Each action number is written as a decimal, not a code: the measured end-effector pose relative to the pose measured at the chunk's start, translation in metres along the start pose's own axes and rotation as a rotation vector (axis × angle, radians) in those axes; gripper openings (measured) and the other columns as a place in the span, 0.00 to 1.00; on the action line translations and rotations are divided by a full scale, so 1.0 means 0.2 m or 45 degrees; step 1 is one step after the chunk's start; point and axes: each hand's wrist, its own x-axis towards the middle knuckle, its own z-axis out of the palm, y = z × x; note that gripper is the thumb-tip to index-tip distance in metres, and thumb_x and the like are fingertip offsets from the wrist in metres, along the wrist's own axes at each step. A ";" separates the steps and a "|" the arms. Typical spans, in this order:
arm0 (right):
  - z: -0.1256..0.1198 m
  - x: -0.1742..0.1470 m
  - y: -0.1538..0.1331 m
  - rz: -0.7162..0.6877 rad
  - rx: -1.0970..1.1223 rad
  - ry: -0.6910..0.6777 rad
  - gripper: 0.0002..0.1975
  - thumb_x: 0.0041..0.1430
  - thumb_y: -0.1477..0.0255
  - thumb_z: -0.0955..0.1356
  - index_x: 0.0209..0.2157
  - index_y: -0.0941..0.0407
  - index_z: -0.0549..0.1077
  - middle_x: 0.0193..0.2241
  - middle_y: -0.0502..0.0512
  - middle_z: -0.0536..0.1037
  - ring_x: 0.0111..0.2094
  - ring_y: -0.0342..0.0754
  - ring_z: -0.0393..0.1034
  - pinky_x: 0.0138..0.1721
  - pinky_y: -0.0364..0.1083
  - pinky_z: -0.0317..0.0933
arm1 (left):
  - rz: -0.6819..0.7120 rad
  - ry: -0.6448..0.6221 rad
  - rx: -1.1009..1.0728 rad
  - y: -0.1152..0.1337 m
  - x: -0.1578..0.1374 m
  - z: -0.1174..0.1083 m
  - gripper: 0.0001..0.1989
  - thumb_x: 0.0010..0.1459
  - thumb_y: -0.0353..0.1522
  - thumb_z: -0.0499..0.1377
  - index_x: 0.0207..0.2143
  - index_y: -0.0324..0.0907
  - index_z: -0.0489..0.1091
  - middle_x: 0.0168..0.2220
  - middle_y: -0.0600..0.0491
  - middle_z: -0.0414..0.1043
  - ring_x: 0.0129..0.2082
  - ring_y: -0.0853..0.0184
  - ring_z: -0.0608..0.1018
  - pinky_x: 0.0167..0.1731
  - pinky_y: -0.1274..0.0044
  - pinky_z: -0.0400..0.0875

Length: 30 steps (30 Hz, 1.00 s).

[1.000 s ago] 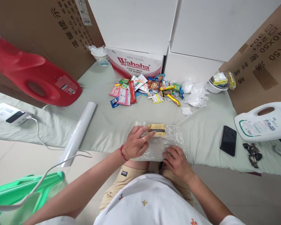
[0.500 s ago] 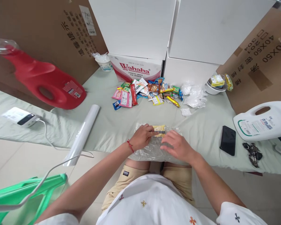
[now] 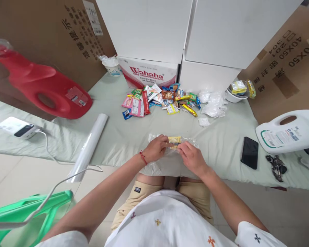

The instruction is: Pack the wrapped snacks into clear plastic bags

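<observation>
One pale green cloth (image 3: 128, 140) beneath a yellow packet (image 3: 174, 140), tiled floor (image 3: 10, 171) below.

Pale tiled floor (image 3: 10, 171), green cloth-covered surface (image 3: 128, 140), brown cardboard panels (image 3: 48, 27)

So a second ago the right hand (image 3: 192, 157) was down at the near right edge of the plastic wrap (image 3: 153, 168), and now it's up by the right end of the yellow packet (image 3: 174, 140), fingers pinched together. Left hand (image 3: 156, 149) went from fingers spread over the packet to curled in at its left end. Near side of the wrap looks pulled up toward the packet too.
</observation>
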 end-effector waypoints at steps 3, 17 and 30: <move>0.01 0.17 0.02 0.191 -0.210 -0.036 0.15 0.75 0.70 0.56 0.46 0.52 0.73 0.42 0.55 0.75 0.36 0.48 0.71 0.33 0.44 0.57 | -0.043 -0.080 -0.059 0.00 0.03 -0.04 0.20 0.63 0.25 0.50 0.42 0.46 0.82 0.36 0.48 0.75 0.38 0.63 0.74 0.42 0.72 0.70; 0.10 0.34 0.11 0.302 -0.274 -0.208 0.15 0.74 0.70 0.56 0.48 0.53 0.73 0.42 0.56 0.76 0.33 0.49 0.69 0.32 0.45 0.54 | -0.733 0.510 -0.145 -0.05 -0.17 -0.10 0.39 0.62 0.56 0.56 0.68 0.43 0.61 0.54 0.41 0.73 0.57 0.51 0.71 0.58 0.56 0.65; -0.05 0.30 0.41 0.601 -0.375 0.005 0.17 0.73 0.68 0.59 0.43 0.56 0.78 0.41 0.60 0.79 0.37 0.51 0.72 0.33 0.45 0.54 | -0.758 0.367 0.352 -0.07 -0.15 0.06 0.09 0.64 0.37 0.58 0.34 0.43 0.74 0.47 0.44 0.73 0.51 0.52 0.70 0.48 0.63 0.65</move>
